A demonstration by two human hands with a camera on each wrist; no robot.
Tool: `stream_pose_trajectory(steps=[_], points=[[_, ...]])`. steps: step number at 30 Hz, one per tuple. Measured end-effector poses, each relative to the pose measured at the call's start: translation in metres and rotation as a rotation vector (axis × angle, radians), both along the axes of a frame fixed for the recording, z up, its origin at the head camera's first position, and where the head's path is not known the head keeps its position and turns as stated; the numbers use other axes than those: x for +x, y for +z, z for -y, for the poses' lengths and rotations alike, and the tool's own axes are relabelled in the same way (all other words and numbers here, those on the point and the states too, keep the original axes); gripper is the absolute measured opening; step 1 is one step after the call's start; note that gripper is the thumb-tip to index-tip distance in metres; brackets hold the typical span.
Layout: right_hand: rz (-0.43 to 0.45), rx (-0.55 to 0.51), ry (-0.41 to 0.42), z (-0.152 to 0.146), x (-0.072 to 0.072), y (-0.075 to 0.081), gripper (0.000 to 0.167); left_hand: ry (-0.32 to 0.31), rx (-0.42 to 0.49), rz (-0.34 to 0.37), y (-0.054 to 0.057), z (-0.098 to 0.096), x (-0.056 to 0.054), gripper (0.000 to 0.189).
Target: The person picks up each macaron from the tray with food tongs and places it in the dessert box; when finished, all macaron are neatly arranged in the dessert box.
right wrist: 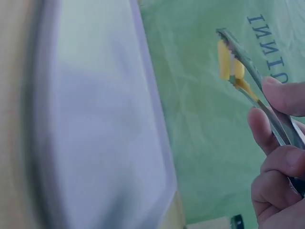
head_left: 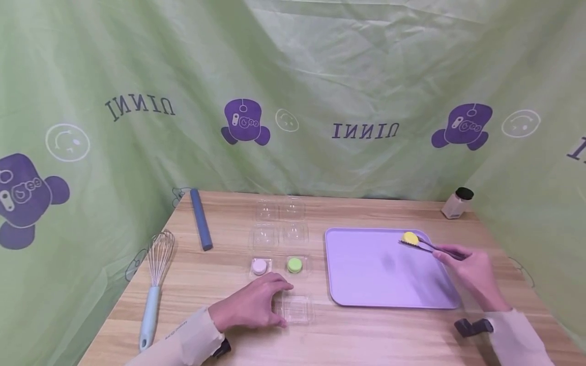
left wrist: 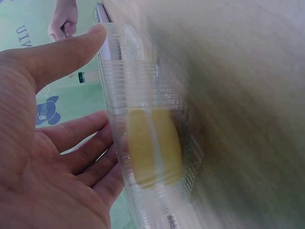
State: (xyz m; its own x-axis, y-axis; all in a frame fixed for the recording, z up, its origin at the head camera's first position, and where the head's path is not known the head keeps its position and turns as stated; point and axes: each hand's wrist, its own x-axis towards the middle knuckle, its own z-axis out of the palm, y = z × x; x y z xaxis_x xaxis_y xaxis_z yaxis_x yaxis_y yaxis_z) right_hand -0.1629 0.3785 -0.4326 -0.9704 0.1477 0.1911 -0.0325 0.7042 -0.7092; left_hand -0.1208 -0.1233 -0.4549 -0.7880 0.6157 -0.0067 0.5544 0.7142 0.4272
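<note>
My right hand [head_left: 471, 272] grips small dark tongs [head_left: 450, 251] by their handle end. Between the tongs' toothed tips sits a yellow macaron [head_left: 410, 238], held over the lilac tray [head_left: 366, 297]. My left hand [head_left: 249, 305] holds a clear plastic container [head_left: 297, 309] near the table front, thumb on its near side and fingers on its far side. Another yellow macaron [left wrist: 155, 148] shows through the clear plastic in the left wrist view; in the head view the hand hides it. Just beyond, a pink macaron [head_left: 259, 267] and a green macaron [head_left: 294, 265] lie in clear cups.
More clear plastic cups [head_left: 280, 234] stand farther back in rows. At left lie a blue-handled whisk [head_left: 153, 295] and a blue rolling pin [head_left: 201, 219]. A jar with a black lid [head_left: 457, 203] stands at the back right. Green curtain [head_left: 293, 61] hangs around the table.
</note>
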Motion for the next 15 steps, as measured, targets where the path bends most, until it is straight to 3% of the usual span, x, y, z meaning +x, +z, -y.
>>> stream_pose_trajectory(steps=[7,15], points=[[-0.148,-0.029,-0.003,0.008,-0.009,0.022,0.034,-0.007,0.000,0.014,0.001,-0.001,-0.001,0.075],[-0.223,-0.060,0.020,0.028,-0.021,0.049,0.032,-0.001,-0.008,0.014,0.001,-0.001,-0.002,0.075]])
